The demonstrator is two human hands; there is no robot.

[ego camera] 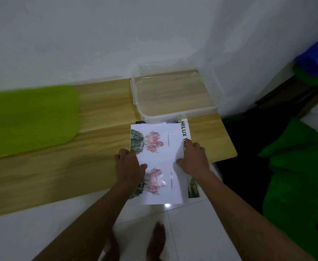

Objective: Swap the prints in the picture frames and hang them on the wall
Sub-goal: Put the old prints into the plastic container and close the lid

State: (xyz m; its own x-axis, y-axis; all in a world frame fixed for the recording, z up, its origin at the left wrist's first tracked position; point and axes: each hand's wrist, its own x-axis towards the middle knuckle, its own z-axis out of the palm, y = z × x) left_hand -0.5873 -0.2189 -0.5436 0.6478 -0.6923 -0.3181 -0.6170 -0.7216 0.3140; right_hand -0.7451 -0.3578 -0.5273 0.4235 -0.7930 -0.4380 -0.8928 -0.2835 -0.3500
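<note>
A white print with pink cactus flowers (160,157) lies on the right end of a low wooden table (79,166) and overhangs its front edge. My left hand (130,166) grips the print's left edge with the thumb on top. At its right edge my right hand (194,159) holds it, thumb on the paper and fingers over a second print marked HILUX (185,132) lying beneath. A dark corner, perhaps a frame (141,122), peeks out behind the prints. No other frame shows.
An empty clear plastic box (173,95) stands just behind the prints against the white wall. A green lid (28,121) lies on the table's left. Green cloth (295,176) and a blue pack (316,53) are at the right. My feet (158,240) stand on white tiles.
</note>
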